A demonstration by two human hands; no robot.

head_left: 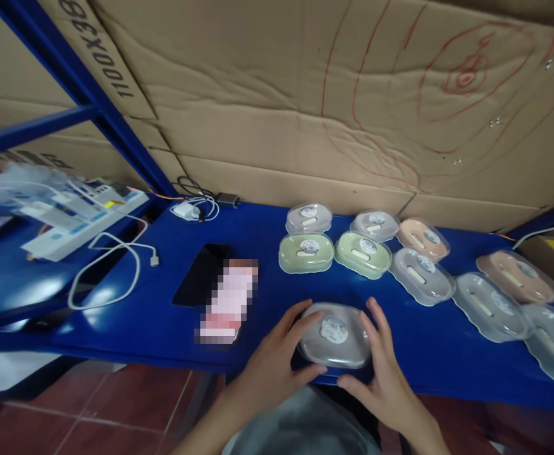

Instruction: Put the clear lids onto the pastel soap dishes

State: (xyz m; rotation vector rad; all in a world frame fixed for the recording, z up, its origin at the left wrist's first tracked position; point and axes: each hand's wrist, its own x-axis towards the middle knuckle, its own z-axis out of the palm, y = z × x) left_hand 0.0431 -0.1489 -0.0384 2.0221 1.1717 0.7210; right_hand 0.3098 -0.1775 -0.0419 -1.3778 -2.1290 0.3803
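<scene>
A grey oval soap box (317,351) with a clear lid and a round white sticker is at the front edge of the blue table, between my hands. My left hand (281,354) grips its left end, fingers over the lid and thumb along the near side. Curved round the right end, my right hand (381,373) has its fingers against the lid's edge and its thumb near the front. Behind it stand two green soap boxes (300,262) and two pale ones (297,221). More grey (431,292) and peach boxes (412,239) continue to the right.
Left of my hands lie a black phone (196,284) and a phone with a lit, blurred screen (229,303). A white cable (137,268) runs from a power strip (54,243). Chargers (186,210) rest at the back against the cardboard wall (258,114). Blue posts (129,133) frame the table.
</scene>
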